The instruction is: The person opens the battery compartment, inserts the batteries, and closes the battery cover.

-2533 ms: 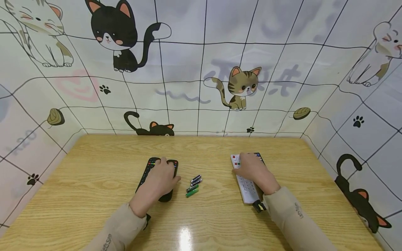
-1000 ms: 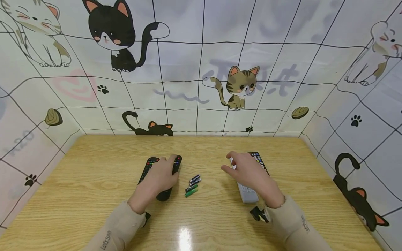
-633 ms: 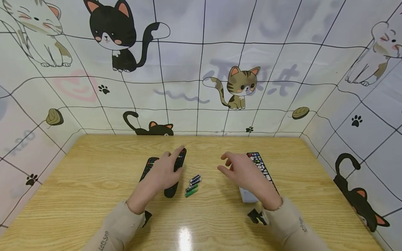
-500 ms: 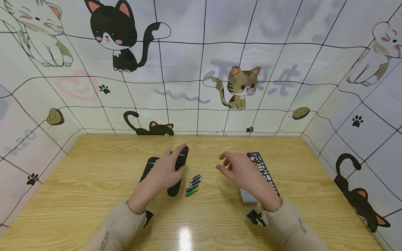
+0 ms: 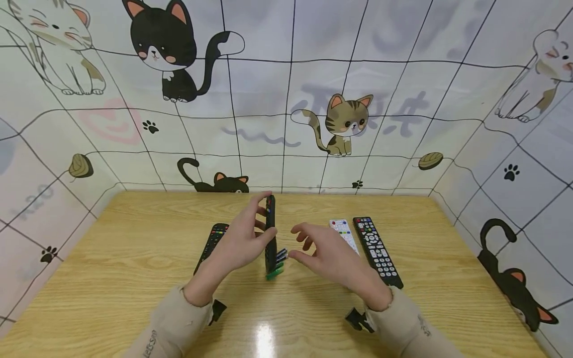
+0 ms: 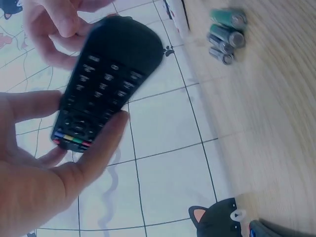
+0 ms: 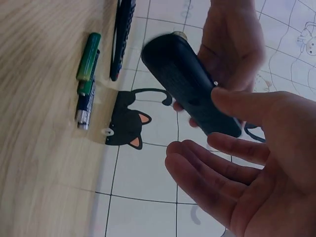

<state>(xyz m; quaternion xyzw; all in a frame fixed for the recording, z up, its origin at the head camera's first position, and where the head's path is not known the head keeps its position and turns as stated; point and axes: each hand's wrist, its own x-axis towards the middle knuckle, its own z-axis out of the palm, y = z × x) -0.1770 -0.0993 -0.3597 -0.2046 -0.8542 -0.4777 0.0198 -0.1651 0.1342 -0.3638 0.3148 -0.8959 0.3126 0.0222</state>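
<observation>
My left hand point(image 5: 241, 241) grips a black remote control point(image 5: 270, 256), thumb on one side and fingers on the other. It is lifted and turned on edge above the batteries point(image 5: 275, 272). In the left wrist view its button face shows, coloured buttons toward the palm; the right wrist view shows its plain back point(image 7: 182, 84). My right hand point(image 5: 335, 256) hovers just right of it, fingers loosely bent and holding nothing. Several small batteries, some green and some dark blue with silver, lie side by side on the table, partly hidden by the remote in the head view.
A second black remote point(image 5: 212, 241) lies left, partly under my left forearm. At right lie a white remote point(image 5: 344, 233), half covered by my right hand, and a black remote with white buttons point(image 5: 378, 251). Cat-printed cloth walls point(image 5: 259, 134) stand behind and beside the wooden table point(image 5: 125, 248).
My left hand has picked up one black remote, carried it right and tipped it on edge. My right hand has left the remotes at right and moved left toward it.
</observation>
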